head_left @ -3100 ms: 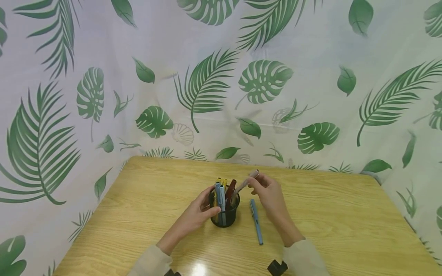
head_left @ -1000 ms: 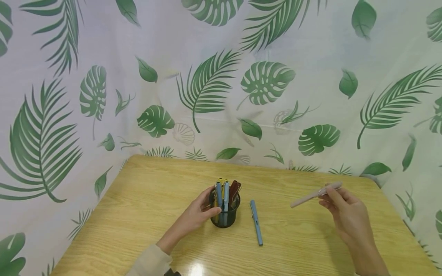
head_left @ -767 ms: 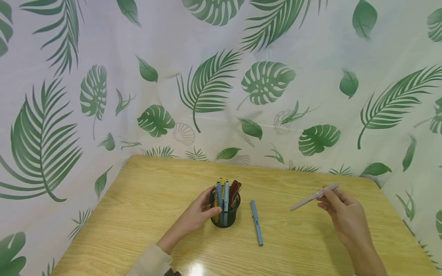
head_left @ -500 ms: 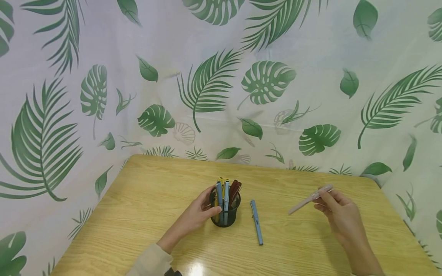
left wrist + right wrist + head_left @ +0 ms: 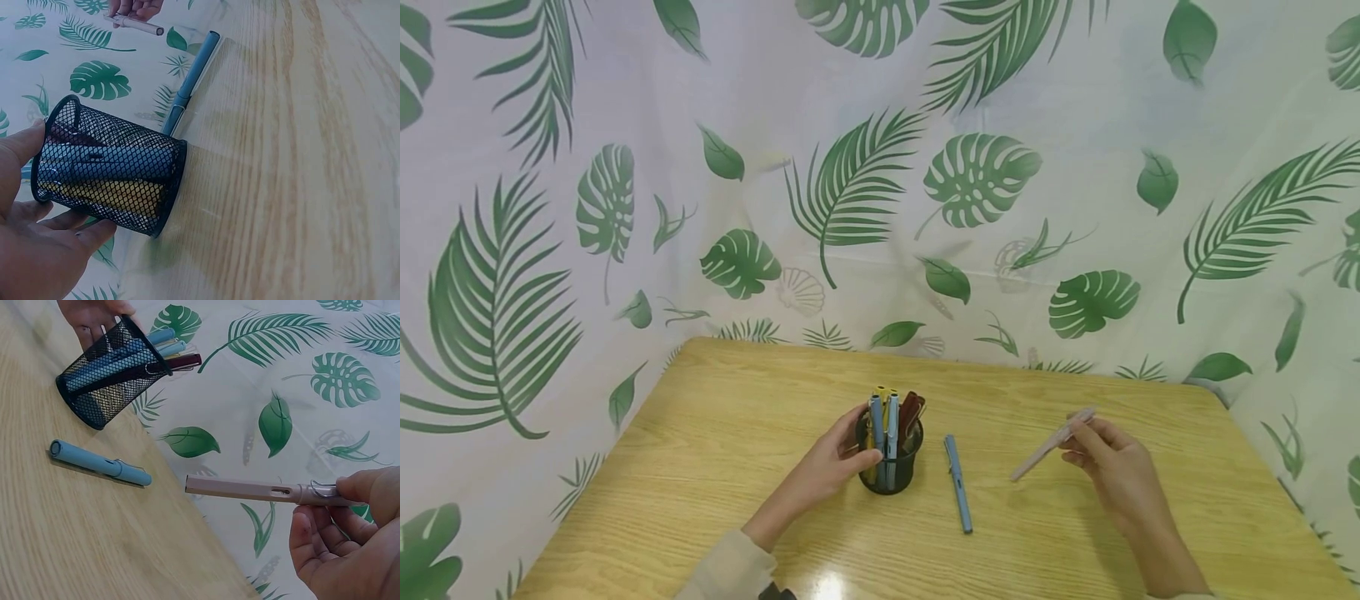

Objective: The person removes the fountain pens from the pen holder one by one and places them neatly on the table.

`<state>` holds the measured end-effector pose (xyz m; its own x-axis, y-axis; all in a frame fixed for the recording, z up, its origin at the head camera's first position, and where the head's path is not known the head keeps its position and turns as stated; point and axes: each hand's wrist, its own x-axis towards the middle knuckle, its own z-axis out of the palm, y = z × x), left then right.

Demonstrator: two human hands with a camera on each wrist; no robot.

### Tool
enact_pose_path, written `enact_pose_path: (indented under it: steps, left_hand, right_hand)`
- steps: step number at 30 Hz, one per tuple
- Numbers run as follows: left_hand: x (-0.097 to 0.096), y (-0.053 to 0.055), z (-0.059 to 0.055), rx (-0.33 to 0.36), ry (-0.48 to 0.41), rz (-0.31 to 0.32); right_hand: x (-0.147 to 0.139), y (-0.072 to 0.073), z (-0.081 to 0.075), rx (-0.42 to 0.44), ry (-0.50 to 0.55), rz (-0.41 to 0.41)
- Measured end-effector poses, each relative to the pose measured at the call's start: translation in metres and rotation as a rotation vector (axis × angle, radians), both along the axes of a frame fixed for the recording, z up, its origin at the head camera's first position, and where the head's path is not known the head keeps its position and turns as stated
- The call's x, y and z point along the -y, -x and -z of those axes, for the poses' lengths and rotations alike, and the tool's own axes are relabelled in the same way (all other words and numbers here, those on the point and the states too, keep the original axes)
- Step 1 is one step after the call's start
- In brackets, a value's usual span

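My left hand (image 5: 835, 467) holds a black mesh pen cup (image 5: 109, 169) by its side, fingers behind and thumb at the front near the rim. In the cup stand several pens: blue ones (image 5: 892, 425), yellow ones and a dark red one (image 5: 909, 410). My right hand (image 5: 1116, 467) pinches a pale pink pen (image 5: 244, 489) near its clip end, tilted above the table, its other end pointing down and left. Between the cup and that hand a blue pen (image 5: 958, 485) lies on the table, apart from both.
The wood-grain table (image 5: 715, 400) spreads around the cup and the loose pen. Behind it hangs a white cloth (image 5: 865, 317) printed with green leaves, meeting the table's back edge. A bright reflection shows near the front.
Three seconds ago my right hand had the pink pen at the cup's mouth. It then carried the pen far right and has since drifted back left. My left hand stays at the cup.
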<state>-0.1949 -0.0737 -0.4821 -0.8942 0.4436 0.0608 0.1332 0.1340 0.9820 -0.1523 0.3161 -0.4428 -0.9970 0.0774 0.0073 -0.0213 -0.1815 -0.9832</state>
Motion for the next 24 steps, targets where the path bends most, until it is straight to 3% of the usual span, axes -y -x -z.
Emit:
enact_pose_path:
  steps: [24]
  left_hand:
    - [0.001, 0.0, -0.001, -0.004, 0.0, 0.018]
  right_hand:
    - [0.018, 0.003, 0.025, 0.072, -0.132, -0.043]
